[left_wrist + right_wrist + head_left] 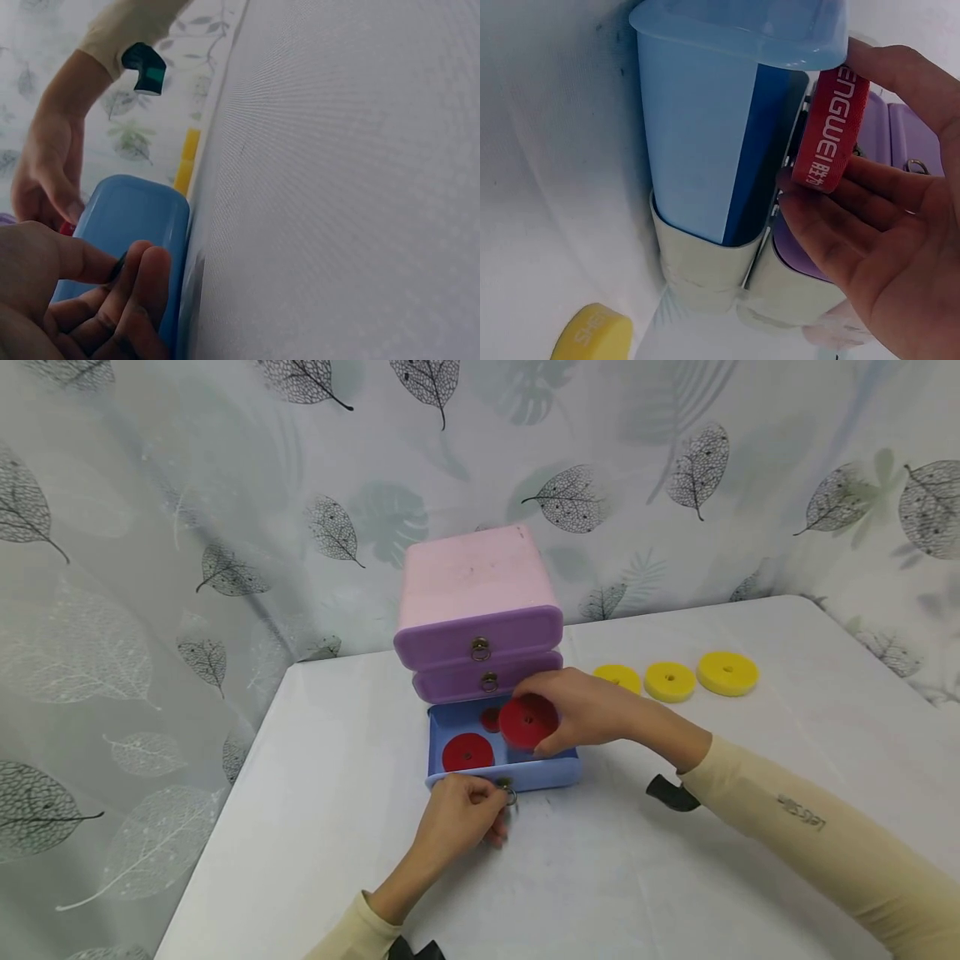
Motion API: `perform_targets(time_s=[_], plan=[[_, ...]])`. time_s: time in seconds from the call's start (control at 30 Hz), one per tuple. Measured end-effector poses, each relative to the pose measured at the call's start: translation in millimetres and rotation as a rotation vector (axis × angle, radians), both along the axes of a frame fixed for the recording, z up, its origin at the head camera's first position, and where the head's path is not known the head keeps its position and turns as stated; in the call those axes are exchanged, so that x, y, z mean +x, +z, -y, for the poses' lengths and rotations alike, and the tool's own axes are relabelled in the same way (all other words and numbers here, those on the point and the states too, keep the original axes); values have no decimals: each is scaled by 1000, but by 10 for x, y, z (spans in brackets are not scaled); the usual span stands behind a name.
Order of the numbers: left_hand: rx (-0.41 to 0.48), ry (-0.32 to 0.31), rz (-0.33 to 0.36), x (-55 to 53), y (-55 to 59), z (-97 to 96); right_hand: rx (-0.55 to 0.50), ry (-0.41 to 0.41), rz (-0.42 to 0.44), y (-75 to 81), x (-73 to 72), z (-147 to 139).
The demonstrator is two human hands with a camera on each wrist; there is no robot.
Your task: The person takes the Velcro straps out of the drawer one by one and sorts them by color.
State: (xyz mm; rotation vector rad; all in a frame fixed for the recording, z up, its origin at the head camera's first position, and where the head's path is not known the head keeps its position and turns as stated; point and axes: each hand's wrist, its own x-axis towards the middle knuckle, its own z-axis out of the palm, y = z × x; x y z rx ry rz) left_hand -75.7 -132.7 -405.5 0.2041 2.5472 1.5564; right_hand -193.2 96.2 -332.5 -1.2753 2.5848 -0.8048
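A blue drawer stands pulled out at the bottom of a small pink and purple cabinet. At its front, my left hand pinches the metal ring pull between thumb and fingers. My right hand holds a red roll by its edge over the drawer's right part; white lettering shows on the roll's side in the right wrist view. Inside the drawer lie another large red roll and a smaller red one, partly hidden behind the held roll.
Several yellow rolls lie in a row on the white table, right of the cabinet. Two purple drawers above the blue one are pushed in. A leaf-patterned curtain hangs behind the table.
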Motion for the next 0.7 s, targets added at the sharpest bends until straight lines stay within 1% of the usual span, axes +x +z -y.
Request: perform_targets(time_s=[0.33,0.57,0.7], plan=[[-5,-3,-1,-1,-3,7,-33,6,23,94,18,-107],[-4,1,0,4,2,2,-47,-9,31,110,26,-192],[-6,-2,-2,4,4,3,-36,-23,35,115,22,-236]])
